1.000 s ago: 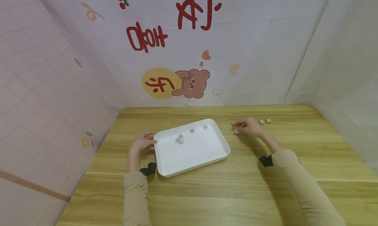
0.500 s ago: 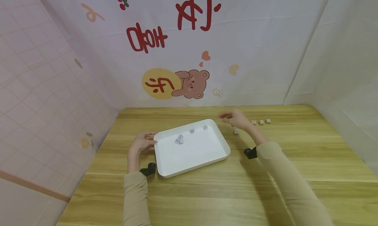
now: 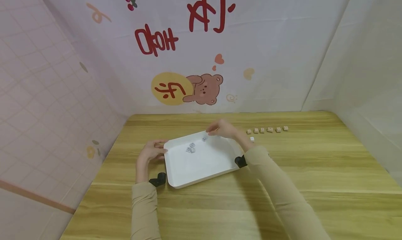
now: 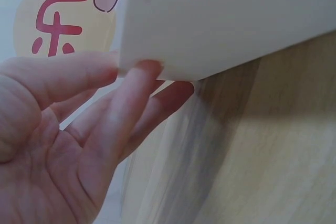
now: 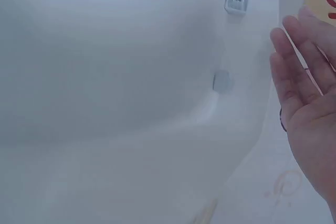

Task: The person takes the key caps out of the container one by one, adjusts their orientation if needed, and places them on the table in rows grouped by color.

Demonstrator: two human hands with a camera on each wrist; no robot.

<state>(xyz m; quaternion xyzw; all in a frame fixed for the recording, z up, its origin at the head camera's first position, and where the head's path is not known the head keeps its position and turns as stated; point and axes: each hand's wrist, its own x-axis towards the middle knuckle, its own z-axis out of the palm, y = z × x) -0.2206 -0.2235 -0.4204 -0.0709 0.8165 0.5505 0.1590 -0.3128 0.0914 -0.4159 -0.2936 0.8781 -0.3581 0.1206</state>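
Observation:
A white tray (image 3: 204, 163) stands slightly angled on the table, with several small white keycaps (image 3: 192, 150) inside, a few of them clustered. My left hand (image 3: 150, 151) grips the tray's back left corner; in the left wrist view the thumb and a finger meet the tray wall (image 4: 173, 35). Over the tray's back rim reaches my right hand (image 3: 224, 129), fingers extended and nothing visible between them. In the right wrist view a keycap (image 5: 236, 3) lies hollow side up near those fingers, and another keycap (image 5: 222, 82) sits closer to the tray's corner.
Right of the tray, a row of keycaps (image 3: 262, 130) runs along the back of the wooden table (image 3: 201, 212). One single keycap (image 3: 252, 139) lies in front of that row. A printed white cloth (image 3: 267, 41) hangs behind the table.
My right hand has travelled left from the row of keycaps to the tray's back rim, leaving a keycap at the row's left end. The left hand and tray stay put.

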